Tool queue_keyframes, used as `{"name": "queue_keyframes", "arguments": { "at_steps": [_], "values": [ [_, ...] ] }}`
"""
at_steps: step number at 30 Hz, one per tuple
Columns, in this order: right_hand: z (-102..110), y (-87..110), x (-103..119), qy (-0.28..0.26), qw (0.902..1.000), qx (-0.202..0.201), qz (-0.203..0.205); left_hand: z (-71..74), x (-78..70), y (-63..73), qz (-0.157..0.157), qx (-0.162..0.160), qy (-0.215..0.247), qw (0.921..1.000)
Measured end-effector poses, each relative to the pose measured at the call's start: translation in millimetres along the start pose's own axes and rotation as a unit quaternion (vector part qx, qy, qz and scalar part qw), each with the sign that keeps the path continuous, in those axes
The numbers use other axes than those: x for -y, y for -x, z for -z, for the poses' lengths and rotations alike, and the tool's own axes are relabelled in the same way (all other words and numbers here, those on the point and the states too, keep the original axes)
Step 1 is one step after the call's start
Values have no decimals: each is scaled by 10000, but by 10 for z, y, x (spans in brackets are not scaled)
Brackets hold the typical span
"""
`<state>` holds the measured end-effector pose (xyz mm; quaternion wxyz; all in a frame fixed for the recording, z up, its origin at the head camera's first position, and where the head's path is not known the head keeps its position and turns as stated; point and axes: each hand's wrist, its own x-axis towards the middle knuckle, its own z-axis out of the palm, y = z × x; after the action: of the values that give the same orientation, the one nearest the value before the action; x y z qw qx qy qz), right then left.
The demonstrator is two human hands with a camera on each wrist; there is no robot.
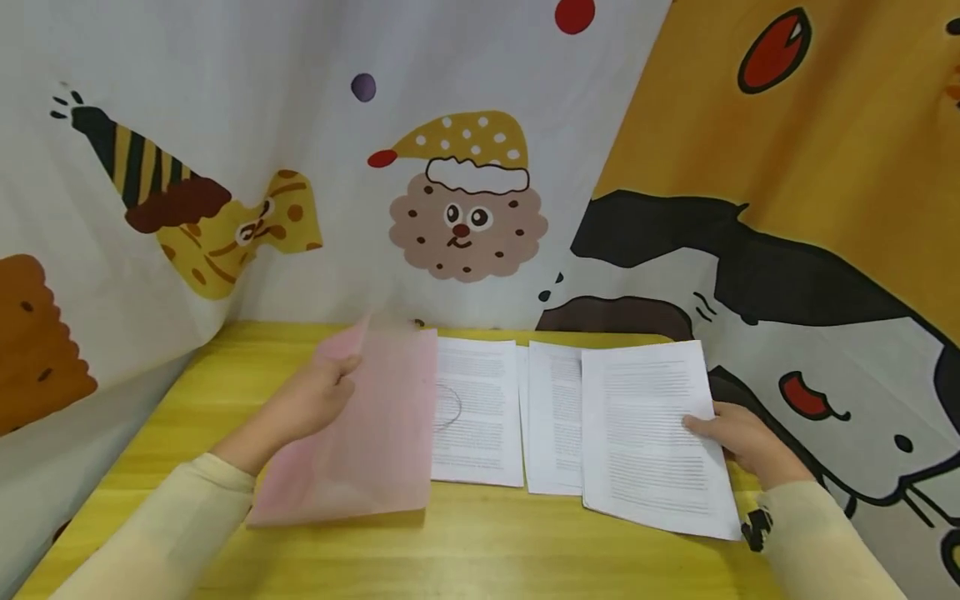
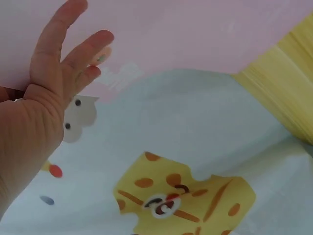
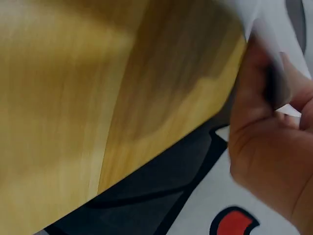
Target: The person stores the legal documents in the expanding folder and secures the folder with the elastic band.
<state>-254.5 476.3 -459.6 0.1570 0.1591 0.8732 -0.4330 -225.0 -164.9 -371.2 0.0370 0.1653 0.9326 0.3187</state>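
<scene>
My left hand [image 1: 318,402] holds a pink translucent plastic folder [image 1: 390,425] by its left side, thumb in front and fingers behind. In the left wrist view the fingers [image 2: 46,63] spread along the folder's back. The folder stands tilted above the table and overlaps a printed sheet [image 1: 483,417] with a hand-drawn loop on it. At the right, my right hand [image 1: 753,446] pinches printed sheets [image 1: 645,442] by their right edge, with the thumb on top and the fingers underneath. These sheets partly cover another printed page [image 1: 555,417].
The yellow wood-grain table [image 1: 510,550] bears the papers. Behind it hangs a cartoon-printed cloth [image 1: 300,100], which also runs down along the right edge of the table. A small dark thing [image 1: 418,322] shows at the back edge, just above the folder.
</scene>
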Motion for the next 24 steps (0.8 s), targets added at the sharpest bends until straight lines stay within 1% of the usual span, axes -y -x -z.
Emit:
{"name": "queue_keyframes", "arguments": {
  "at_steps": [2, 4, 6, 8, 10, 12, 14, 16, 17, 19, 21, 22, 24],
  "values": [
    [58, 43, 2, -629, 9977, 204, 142, 60, 12, 20, 78, 19, 281, 9996],
    [84, 66, 3, -1246, 9910, 437, 242, 91, 15, 35, 121, 24, 384, 9992],
    [82, 69, 7, -1643, 9841, 627, 265, 96, 17, 41, 123, 45, 400, 9991],
    [49, 63, 22, -1837, 9801, 687, 314, 87, 15, 42, 84, 79, 341, 9994],
    [-25, 50, 88, -1840, 9794, 718, 426, 88, 24, 51, 29, 81, 224, 9997],
    [-139, 41, 218, -1840, 9777, 831, 576, 105, 36, 73, 62, 103, 204, 9997],
    [-278, 65, 398, -1820, 9756, 996, 719, 127, 42, 88, 113, 123, 220, 9996],
    [-442, 111, 607, -1699, 9752, 1113, 878, 145, 38, 95, 179, 160, 270, 9993],
    [-534, 137, 712, -1518, 9773, 1078, 1014, 153, 35, 96, 186, 164, 288, 9993],
    [-723, 181, 899, -953, 9830, 895, 1288, 161, 26, 94, 188, 164, 275, 9993],
    [-907, 205, 1048, -148, 9844, 584, 1651, 162, 28, 95, 175, 165, 264, 9994],
    [-990, 211, 1104, 266, 9820, 395, 1829, 165, 32, 100, 150, 163, 266, 9994],
    [-1130, 218, 1188, 899, 9724, 152, 2146, 181, 56, 121, 144, 170, 313, 9993]
  ]
}}
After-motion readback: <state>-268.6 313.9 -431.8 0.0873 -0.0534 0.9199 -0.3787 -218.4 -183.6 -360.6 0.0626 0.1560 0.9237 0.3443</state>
